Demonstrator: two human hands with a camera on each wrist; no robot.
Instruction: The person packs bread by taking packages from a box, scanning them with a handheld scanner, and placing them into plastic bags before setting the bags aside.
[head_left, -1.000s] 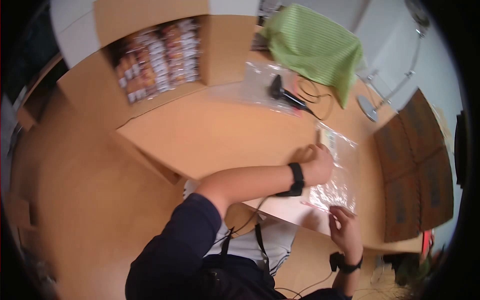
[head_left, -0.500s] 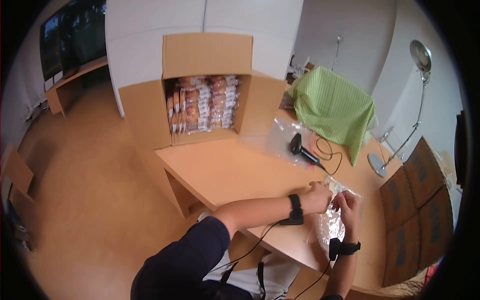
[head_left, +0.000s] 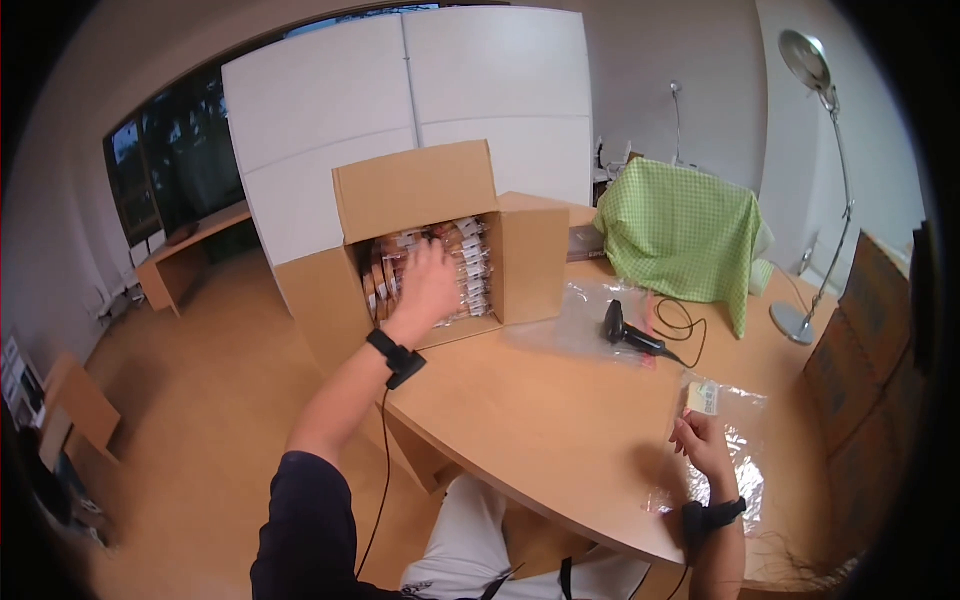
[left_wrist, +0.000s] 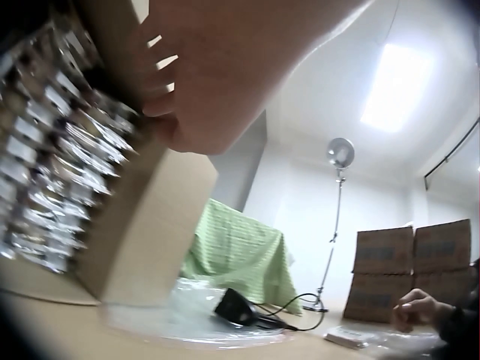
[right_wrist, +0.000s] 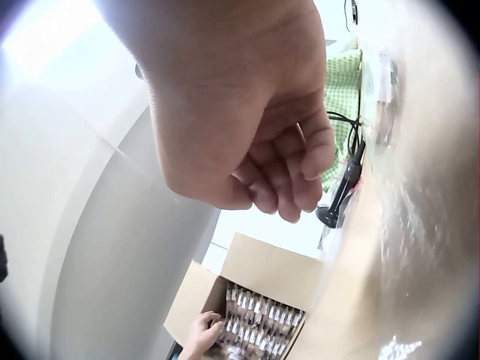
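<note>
In the head view my left hand [head_left: 430,285] reaches into an open cardboard box [head_left: 532,262], over rows of clear-wrapped packets [head_left: 472,262]; its fingers look extended. The left wrist view shows that hand [left_wrist: 217,67] beside the packets [left_wrist: 56,161], with no packet visible in it. My right hand [head_left: 705,447] hovers by a clear plastic bag [head_left: 748,435] with a small labelled item [head_left: 702,398] at its far end. Loosely curled fingers with nothing between them show on the right hand [right_wrist: 232,105] in the right wrist view.
A black handheld scanner [head_left: 632,335] and its cable lie on another clear bag [head_left: 580,310]. Behind are a green checked cloth [head_left: 685,225] over an object and a metal lamp [head_left: 793,322]. Brown cartons [head_left: 850,370] stand at the right, and the table edge [head_left: 540,495] is near me.
My left hand has moved from the labelled item into the cardboard box. The right hand first moved up to that item, then drew slightly back from it. The head view has shifted.
</note>
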